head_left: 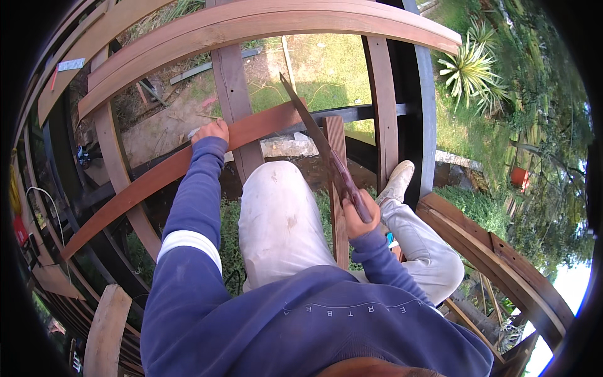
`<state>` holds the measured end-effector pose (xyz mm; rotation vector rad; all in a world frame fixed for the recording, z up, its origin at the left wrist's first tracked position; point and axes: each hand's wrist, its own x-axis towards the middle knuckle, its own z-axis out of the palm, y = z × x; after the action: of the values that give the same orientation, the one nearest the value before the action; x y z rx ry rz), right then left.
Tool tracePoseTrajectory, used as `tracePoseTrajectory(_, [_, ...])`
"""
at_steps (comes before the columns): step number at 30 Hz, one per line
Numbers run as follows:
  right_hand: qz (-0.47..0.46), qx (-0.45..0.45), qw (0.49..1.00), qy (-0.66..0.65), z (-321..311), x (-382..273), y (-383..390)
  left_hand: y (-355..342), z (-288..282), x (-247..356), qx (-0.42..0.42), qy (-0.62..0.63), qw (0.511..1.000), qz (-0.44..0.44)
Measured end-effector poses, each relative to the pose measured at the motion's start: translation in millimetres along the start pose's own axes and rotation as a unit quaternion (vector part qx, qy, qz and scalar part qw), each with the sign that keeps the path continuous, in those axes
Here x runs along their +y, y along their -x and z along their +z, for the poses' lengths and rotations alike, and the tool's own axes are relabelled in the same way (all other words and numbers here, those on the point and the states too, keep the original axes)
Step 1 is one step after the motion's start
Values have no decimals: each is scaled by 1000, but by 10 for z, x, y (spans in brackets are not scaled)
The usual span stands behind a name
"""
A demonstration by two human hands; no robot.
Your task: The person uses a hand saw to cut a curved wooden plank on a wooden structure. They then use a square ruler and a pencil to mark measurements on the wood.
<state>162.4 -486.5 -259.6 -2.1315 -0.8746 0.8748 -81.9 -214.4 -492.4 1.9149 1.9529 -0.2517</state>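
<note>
Left hand stretched forward, palm down — right hand nearer, fist-tight grip.
</note>
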Motion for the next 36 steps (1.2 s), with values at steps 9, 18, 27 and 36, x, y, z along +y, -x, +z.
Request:
tracePoseTrajectory(9, [-43,40,997,-52,740,161,-1072,-51,3,84,-13,-17,1000,16])
tracePoseTrajectory(18, [8,11,1000,-7,-80,134,246,48,-14,34,-36,-12,999,-7])
tracePoseTrajectory(27, [-1,4,1000,-11,40,117,70,40,41,-34,-3,-5,1000,15])
tracePoseTrajectory(36, [-29,37,998,-51,745,250,-1059,-30,-11,98,-3,-22,1000,14])
